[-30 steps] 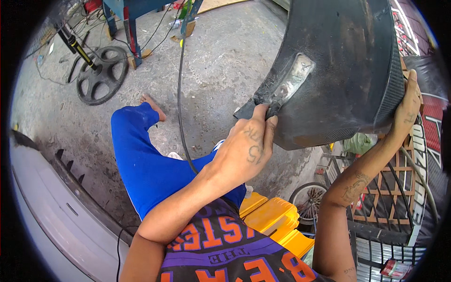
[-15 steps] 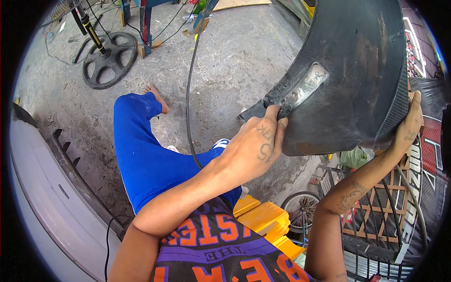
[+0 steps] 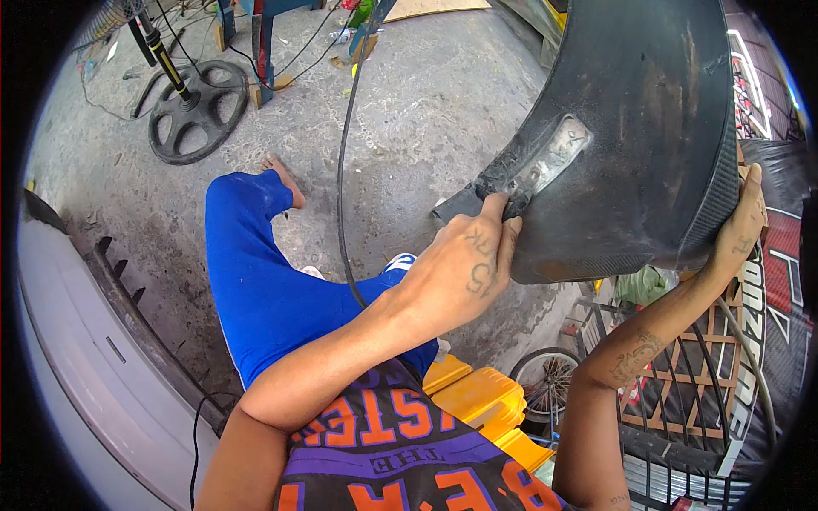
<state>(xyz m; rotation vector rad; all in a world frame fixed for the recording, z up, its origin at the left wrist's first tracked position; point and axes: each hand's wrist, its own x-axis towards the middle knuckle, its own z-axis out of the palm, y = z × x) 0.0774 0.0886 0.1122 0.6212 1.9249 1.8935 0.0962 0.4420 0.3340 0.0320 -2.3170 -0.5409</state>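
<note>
Left fingers (image 3: 494,207) at vehicle panel (image 3: 652,162), by its near-left edge. Patch (image 3: 559,157) on panel, just ahead and right of left fingers. Right fingers (image 3: 751,186) on panel's right edge, well apart from left ones. Cable (image 3: 341,187) left of left fingers; bare foot (image 3: 290,181) further left, past cable. Pedestal fan base (image 3: 192,107) on floor (image 3: 443,94), far ahead-left of left fingers. Bicycle wheel (image 3: 546,385) behind left fingers, toward right. Banner (image 3: 788,247) just right of right fingers.

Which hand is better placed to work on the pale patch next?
Probably the left hand: its fingertips are by the lower end of the patch, while the right hand is at the right edge of the panel.
</note>
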